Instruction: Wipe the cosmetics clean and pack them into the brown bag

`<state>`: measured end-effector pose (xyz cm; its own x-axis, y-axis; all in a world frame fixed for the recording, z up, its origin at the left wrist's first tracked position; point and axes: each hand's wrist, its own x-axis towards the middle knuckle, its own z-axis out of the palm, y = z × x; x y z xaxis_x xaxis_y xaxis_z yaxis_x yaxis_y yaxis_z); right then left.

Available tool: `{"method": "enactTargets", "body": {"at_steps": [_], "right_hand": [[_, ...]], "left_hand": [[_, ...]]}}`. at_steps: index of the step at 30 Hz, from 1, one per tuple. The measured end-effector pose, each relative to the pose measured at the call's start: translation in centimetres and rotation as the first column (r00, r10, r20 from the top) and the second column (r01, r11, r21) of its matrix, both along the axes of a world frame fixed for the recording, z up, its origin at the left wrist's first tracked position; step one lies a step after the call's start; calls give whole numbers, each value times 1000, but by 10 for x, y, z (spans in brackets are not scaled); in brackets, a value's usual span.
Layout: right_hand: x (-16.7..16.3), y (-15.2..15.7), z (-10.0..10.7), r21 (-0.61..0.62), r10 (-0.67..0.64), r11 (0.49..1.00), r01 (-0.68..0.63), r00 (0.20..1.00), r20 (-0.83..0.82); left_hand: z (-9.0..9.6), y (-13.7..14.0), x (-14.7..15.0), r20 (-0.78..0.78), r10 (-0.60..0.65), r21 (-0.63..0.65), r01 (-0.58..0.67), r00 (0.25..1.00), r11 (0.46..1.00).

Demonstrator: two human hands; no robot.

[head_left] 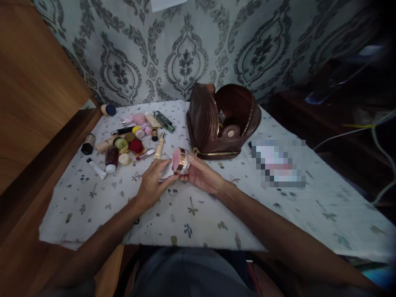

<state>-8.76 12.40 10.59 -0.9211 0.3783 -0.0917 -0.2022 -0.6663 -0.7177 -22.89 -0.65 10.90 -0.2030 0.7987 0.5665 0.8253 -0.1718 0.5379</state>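
Note:
My right hand (204, 175) is closed around a cosmetic jar (182, 160), which has a shiny rose-gold band and a pink round face. The jar is tilted, its pink face towards my left hand (153, 181). Those left fingers are closed on a white tissue (167, 171) that lies against or just beside the jar; whether it touches cannot be made out. Just beyond the left hand a cream-coloured tube (159, 146) lies on the cloth. Behind the jar stands a brown cosmetic bag (213, 142), unzipped and gaping, with small items dimly visible inside.
Several bottles, tubes and jars lie grouped at the left, among them a red-lidded jar (136, 147) and a dark green bottle (163, 121). A blurred-out object (278, 163) lies at the right. White patterned cloth (192, 222) covers the table; a wooden panel (34, 82) borders the left.

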Motion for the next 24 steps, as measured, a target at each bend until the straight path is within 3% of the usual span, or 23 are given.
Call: {"method": "enactTargets", "body": {"at_steps": [6,12,18,24], "right_hand": [[-1,-1,-6,88,-75,993,75,997,-1],[-4,0,-15,259,-114,960,106,993,18],[-4,-1,-10,382,-164,915,132,985,51],[-4,-4,-5,397,-191,907,136,976,101]], "left_hand": [[5,-2,2,131,52,-39,-47,990,998],[12,-3,6,206,83,-49,-74,975,996],[11,-2,5,160,32,45,-40,987,998],[9,-1,8,21,-26,95,24,999,995]]}}
